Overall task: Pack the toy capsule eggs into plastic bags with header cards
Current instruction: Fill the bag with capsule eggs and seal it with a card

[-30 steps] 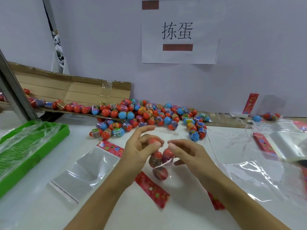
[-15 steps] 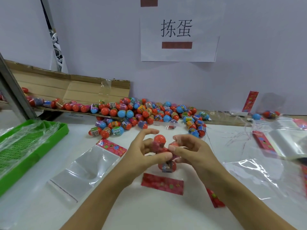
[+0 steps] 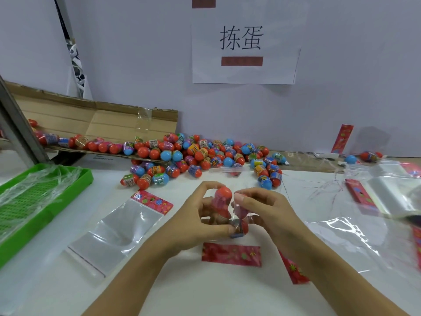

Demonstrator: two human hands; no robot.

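My left hand [image 3: 196,221] curls round a clear plastic bag [image 3: 237,218] holding several toy capsule eggs, a red egg [image 3: 223,194] sticking up at its top. My right hand [image 3: 265,209] pinches the bag's film from the right side. The bag's red header card [image 3: 231,254] lies flat on the white table just in front of both hands. A big heap of loose capsule eggs [image 3: 205,156], red, blue and pink, lies behind the hands along the wall. An empty bag with header card [image 3: 120,229] lies to the left.
A green tray [image 3: 43,201] lined with crumpled film stands at the left. A flattened cardboard box [image 3: 95,124] leans at the back left. Clear film [image 3: 346,233], a stack of bags [image 3: 391,195] and a second red card [image 3: 293,270] lie to the right. A paper sign [image 3: 243,42] hangs on the wall.
The bag of eggs was turned from hanging down to upright between my hands. Its header card swung round and now lies flat in front of them. The hands shifted slightly.
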